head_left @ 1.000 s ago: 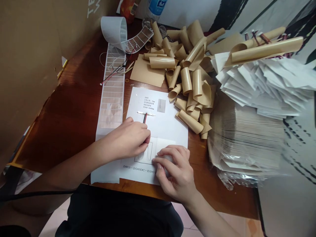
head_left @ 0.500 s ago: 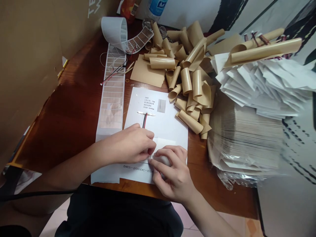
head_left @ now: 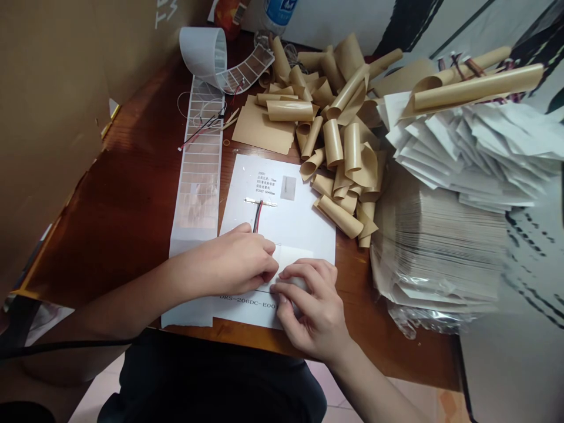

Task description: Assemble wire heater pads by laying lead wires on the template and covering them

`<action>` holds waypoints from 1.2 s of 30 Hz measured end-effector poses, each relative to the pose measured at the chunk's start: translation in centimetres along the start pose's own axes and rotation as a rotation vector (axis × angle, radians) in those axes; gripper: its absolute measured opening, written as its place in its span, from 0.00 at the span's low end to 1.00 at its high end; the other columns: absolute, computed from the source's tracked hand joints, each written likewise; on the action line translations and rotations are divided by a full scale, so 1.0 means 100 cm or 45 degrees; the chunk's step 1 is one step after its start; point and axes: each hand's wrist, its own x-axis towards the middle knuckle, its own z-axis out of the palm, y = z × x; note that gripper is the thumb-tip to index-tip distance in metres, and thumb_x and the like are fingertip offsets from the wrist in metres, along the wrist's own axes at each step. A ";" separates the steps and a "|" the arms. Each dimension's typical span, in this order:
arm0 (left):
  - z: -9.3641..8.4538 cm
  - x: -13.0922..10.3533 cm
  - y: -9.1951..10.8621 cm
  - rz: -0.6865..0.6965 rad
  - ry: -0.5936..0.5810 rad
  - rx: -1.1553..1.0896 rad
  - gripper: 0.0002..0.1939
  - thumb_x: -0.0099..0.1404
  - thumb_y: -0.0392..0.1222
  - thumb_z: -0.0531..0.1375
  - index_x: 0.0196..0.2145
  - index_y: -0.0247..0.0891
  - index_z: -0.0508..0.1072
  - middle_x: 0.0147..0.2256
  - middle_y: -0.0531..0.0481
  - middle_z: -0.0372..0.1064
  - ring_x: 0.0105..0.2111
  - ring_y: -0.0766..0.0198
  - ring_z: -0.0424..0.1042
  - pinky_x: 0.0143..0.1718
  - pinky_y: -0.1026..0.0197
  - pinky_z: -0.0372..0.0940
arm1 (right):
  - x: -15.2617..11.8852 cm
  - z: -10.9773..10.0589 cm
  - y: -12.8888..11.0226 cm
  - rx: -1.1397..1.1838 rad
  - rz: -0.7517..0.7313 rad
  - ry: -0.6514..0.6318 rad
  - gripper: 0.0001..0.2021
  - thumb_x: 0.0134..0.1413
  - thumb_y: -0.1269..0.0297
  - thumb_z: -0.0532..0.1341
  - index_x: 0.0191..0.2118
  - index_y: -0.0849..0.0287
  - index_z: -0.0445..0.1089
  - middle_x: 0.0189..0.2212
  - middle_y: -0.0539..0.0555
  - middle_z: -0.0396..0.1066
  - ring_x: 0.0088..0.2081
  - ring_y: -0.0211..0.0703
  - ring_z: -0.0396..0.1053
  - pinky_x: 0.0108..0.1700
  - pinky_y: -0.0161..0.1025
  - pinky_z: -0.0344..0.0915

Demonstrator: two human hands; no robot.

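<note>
A printed white sheet [head_left: 304, 223] lies at the front of the table, with a small white piece [head_left: 291, 254] on its lower part. Dark and red wires [head_left: 258, 216] run down the sheet and pass under my left hand [head_left: 247, 258]. That hand rests with curled fingers at the left of the white piece; what its fingertips hold is hidden. My right hand [head_left: 311, 299] is beside it, fingers bent and spread over the lower right of the white piece, thumb and forefinger apart.
A long label strip [head_left: 200, 170] curls up on the left, with loose wires [head_left: 202, 132] on it. Rolled brown papers [head_left: 333, 144] lie behind the sheet. A tall stack of white packets [head_left: 449, 235] stands right. A cardboard wall [head_left: 53, 117] borders the left.
My right hand has shifted slightly right, its fingertips a little farther from my left hand. My left hand has barely moved.
</note>
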 end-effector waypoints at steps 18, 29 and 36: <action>0.007 -0.001 -0.001 -0.018 0.003 0.029 0.10 0.68 0.36 0.57 0.29 0.37 0.75 0.28 0.54 0.67 0.30 0.66 0.63 0.41 0.57 0.52 | 0.000 0.001 0.001 -0.014 -0.001 -0.005 0.08 0.54 0.76 0.58 0.34 0.58 0.73 0.34 0.55 0.70 0.40 0.48 0.65 0.44 0.53 0.58; -0.006 -0.003 -0.003 -0.033 -0.061 -0.116 0.09 0.68 0.36 0.59 0.30 0.38 0.76 0.29 0.56 0.67 0.30 0.68 0.65 0.43 0.58 0.51 | 0.000 0.001 0.001 -0.033 -0.039 0.007 0.11 0.53 0.76 0.59 0.39 0.57 0.74 0.35 0.55 0.70 0.40 0.49 0.66 0.43 0.52 0.59; -0.005 -0.003 -0.001 -0.062 -0.102 -0.112 0.09 0.68 0.35 0.59 0.29 0.37 0.74 0.30 0.54 0.67 0.34 0.66 0.67 0.44 0.58 0.51 | 0.000 0.001 0.002 -0.037 -0.055 -0.041 0.11 0.51 0.76 0.59 0.37 0.57 0.75 0.36 0.56 0.71 0.41 0.50 0.65 0.43 0.53 0.57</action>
